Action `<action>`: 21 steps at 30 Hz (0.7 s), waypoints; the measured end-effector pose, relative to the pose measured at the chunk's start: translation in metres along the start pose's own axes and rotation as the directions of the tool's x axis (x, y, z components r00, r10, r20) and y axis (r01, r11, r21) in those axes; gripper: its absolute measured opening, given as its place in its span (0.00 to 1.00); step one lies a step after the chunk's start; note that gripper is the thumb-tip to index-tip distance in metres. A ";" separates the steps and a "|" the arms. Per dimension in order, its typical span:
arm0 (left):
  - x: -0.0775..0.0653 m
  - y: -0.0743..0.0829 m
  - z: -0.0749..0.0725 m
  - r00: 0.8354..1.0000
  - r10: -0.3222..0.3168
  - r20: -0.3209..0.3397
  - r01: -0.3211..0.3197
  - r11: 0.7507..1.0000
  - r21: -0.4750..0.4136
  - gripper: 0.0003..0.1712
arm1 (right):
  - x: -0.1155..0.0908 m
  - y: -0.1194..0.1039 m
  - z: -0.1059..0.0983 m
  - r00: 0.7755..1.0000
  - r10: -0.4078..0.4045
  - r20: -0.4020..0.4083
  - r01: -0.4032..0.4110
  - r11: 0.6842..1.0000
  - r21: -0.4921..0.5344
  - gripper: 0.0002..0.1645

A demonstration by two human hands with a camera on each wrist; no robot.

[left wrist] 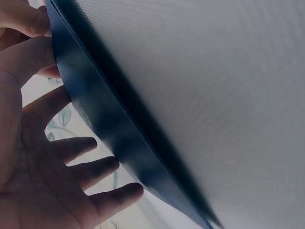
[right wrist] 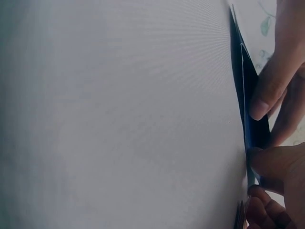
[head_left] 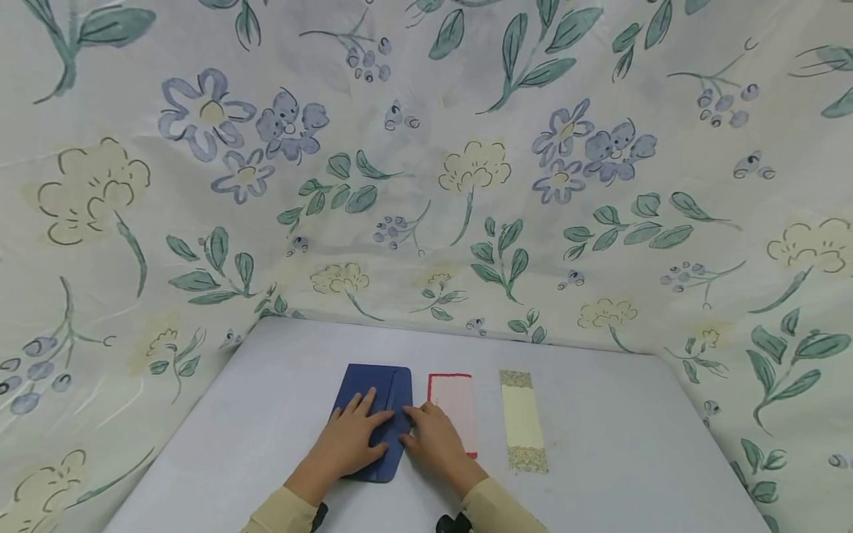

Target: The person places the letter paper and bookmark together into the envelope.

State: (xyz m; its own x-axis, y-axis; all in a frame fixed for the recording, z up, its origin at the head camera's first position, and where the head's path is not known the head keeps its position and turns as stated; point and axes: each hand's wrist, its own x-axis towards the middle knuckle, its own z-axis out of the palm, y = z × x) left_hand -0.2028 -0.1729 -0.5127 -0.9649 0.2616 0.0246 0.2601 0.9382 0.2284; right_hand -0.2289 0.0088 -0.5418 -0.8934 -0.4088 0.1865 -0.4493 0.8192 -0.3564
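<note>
A dark blue paper envelope [head_left: 363, 381] lies on the white table, with a flap running along its right side. My left hand [head_left: 353, 437] rests on it with fingers spread and straight, the thumb pointing toward the flap. At the envelope's right edge my right hand [head_left: 436, 440] pinches the flap between thumb and fingers. The right wrist view shows the envelope [right wrist: 259, 129] edge-on, its layers slightly parted, with the right thumb [right wrist: 269, 162] against it. In the left wrist view the envelope [left wrist: 105, 109] stretches diagonally past the left fingers [left wrist: 102, 169].
Beside the right hand lies a pink card [head_left: 453, 400] with a red border, partly covered by that hand. Farther right is a cream strip [head_left: 523, 407] with glittery gold ends. Flower-patterned cloth [head_left: 426, 185] surrounds the white table [head_left: 620, 444].
</note>
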 end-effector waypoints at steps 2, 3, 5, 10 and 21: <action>0.000 -0.001 0.000 1.000 -0.013 0.008 0.013 1.000 -0.009 0.32 | 0.000 0.000 -0.001 1.000 0.002 0.002 -0.002 1.000 0.008 0.28; 0.001 -0.001 0.000 1.000 -0.019 0.012 0.019 1.000 -0.013 0.33 | 0.000 0.000 -0.001 1.000 0.002 0.002 -0.002 1.000 0.013 0.28; 0.001 -0.002 0.000 0.999 -0.030 0.021 0.031 0.999 -0.022 0.33 | 0.000 0.000 -0.002 1.000 -0.002 -0.001 0.002 1.000 0.017 0.28; 0.001 -0.004 -0.003 0.999 -0.043 0.033 0.044 0.998 -0.055 0.33 | 0.000 0.001 -0.002 1.000 -0.004 -0.002 0.004 1.000 0.020 0.28; -0.001 -0.012 -0.005 0.998 -0.057 0.022 0.059 0.990 -0.129 0.34 | 0.000 0.001 -0.001 1.000 -0.010 -0.004 0.010 0.999 0.039 0.28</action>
State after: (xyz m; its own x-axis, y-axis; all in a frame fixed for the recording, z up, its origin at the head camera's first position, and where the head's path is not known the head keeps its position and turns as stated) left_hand -0.2047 -0.1854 -0.5109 -0.9771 0.2127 -0.0095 0.1957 0.9148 0.3534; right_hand -0.2297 0.0100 -0.5410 -0.8890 -0.4151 0.1935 -0.4579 0.7989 -0.3900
